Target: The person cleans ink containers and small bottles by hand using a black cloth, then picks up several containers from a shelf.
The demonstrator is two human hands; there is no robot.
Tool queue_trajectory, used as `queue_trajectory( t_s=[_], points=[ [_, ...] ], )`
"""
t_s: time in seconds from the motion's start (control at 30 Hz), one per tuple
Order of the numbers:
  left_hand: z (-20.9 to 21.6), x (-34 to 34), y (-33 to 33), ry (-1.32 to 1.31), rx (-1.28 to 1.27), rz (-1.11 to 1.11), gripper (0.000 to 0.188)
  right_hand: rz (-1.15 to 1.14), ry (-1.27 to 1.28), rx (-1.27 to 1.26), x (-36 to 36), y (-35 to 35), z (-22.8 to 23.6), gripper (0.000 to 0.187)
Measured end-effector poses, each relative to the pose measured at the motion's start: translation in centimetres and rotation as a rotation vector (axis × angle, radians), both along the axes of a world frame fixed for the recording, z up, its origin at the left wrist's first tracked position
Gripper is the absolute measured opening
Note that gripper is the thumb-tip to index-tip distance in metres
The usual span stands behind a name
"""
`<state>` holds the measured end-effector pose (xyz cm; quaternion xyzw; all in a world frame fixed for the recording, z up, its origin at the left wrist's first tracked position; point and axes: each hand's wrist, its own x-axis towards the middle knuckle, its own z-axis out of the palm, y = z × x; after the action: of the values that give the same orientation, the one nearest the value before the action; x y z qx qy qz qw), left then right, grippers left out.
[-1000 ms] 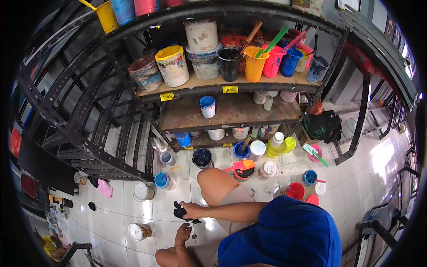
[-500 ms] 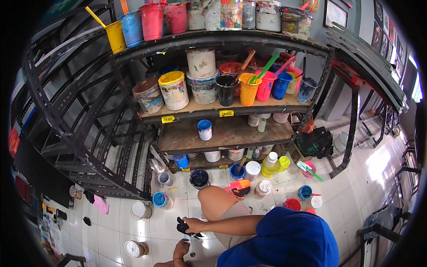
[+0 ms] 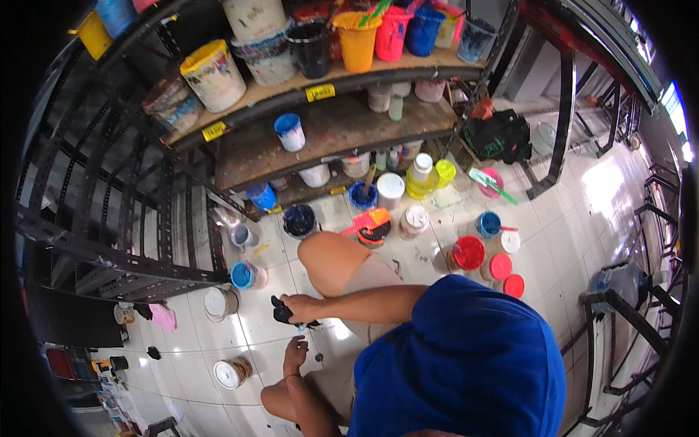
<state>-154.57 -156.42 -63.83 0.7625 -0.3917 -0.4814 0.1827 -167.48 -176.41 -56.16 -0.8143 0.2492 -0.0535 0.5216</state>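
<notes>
A metal shelf rack [image 3: 109, 182] stacked with paint buckets [image 3: 215, 73] fills the upper part of the view, and more paint tubs [image 3: 470, 253] and a yellow bottle [image 3: 421, 177] stand on the white tiled floor [image 3: 597, 189] below it. Down by the person's bare knee [image 3: 328, 255], the right hand [image 3: 298, 307] has its fingers curled tight round a dark rag [image 3: 280, 312] held just above the tiles. The left hand [image 3: 295, 355] sits just below it, fingers loosely bent towards the floor, though I cannot tell if they hold anything.
</notes>
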Motion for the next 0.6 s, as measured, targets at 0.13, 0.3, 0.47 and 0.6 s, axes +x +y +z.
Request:
queue_trajectory(
  t_s=[0.13, 0.3, 0.47, 0.6],
  points=[
    [0.3, -0.3, -0.4, 0.014, -0.015, 0.035, 0.037, -0.026, -0.018, 0.005, -0.8, -0.1, -0.2, 0.055],
    [2.6, -1.1, -1.8, 0.024, -0.130, 0.114, 0.032, -0.119, -0.094, -0.003, -2.3, 0.4, 0.2, 0.058],
    [9.4, -2.5, -3.9, 0.392, -0.147, 0.147, 0.032, -0.401, -0.054, 0.153, -5.4, -0.6, 6.2, 0.062],
    [12.8, -5.5, -7.2, 0.611, -0.113, -0.284, 0.036, -0.821, -0.394, 0.250, -8.5, -2.2, 4.4, 0.058]
  ],
)
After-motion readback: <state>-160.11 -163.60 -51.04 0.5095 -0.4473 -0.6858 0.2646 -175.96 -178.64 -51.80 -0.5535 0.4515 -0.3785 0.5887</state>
